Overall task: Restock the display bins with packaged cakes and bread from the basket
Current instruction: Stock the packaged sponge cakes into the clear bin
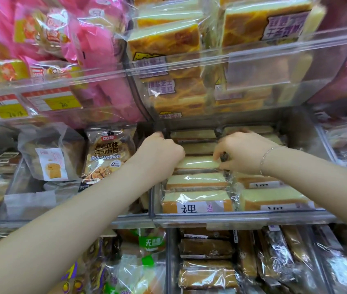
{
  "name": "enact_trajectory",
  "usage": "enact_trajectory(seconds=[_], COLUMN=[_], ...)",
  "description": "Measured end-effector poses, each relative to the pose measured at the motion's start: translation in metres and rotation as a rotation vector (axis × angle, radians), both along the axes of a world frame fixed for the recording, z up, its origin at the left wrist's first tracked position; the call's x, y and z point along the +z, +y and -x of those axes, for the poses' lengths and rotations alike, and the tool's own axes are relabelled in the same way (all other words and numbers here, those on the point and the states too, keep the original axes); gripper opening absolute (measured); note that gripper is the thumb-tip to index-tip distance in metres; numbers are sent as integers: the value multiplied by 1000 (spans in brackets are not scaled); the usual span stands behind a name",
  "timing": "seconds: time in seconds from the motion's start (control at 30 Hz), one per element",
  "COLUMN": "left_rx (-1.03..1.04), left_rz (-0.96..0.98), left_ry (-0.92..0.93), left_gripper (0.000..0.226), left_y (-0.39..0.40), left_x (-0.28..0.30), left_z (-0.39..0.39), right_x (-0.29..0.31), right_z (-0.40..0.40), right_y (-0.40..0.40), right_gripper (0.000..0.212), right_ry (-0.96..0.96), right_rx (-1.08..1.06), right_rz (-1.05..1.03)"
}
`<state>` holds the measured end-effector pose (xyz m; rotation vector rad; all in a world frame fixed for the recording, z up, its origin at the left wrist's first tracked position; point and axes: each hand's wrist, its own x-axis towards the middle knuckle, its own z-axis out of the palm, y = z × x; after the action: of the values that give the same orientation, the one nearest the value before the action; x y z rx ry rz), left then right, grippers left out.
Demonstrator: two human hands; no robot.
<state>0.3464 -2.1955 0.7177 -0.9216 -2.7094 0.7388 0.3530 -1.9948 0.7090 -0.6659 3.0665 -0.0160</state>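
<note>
At about 6 o'clock, nearest the camera, a lower bin (pixel 169 262) is seen packed with brown cakes in clear wrap (pixel 206 249). Just above it sits the middle clear bin (pixel 242 219), where pale yellow sponge cakes in clear wrap are lined up in two rows, the front one (pixel 195 201) carrying a white label.

Both hands are reached into that bin near the centre. The left hand (pixel 162 151) is curled into a loose fist at the left end of one wrapped sponge cake (pixel 198 162) in the left row; whether anything is actually gripped can't be told, since the fingers are tucked under. The right hand (pixel 242 151), with a thin bracelet (pixel 268 155) on its wrist, is pinching the crinkled end of that same cake's wrapper.

At 9 o'clock a Rye Walnuts bread bag (pixel 106 153) is stood upright. Up at 12 o'clock, marbled cake slices (pixel 166 41) are stacked in an upper bin, with pink packets (pixel 96 39) at 11 o'clock.
</note>
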Motion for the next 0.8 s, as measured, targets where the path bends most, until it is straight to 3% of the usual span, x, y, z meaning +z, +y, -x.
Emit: enact_trajectory(seconds=[0.33,0.5,0.6,0.8], left_rx=[107,44,3,53], left_rz=[-24,-59,-100,45], left_ry=[120,44,31,135], left_gripper=[24,25,32,29], left_y=[10,3,0,11], left_x=[-1,-2,-1,2], left_z=[-6,-1,1,9], right_x=[-5,-5,-1,-7], right_z=[12,10,15,31], right_y=[5,10,23,19], right_gripper=[14,12,18,31], right_ry=[-82,-88,-68,-73], right_rx=[-116,-91,-152,-168], right_rz=[273,320,519,344])
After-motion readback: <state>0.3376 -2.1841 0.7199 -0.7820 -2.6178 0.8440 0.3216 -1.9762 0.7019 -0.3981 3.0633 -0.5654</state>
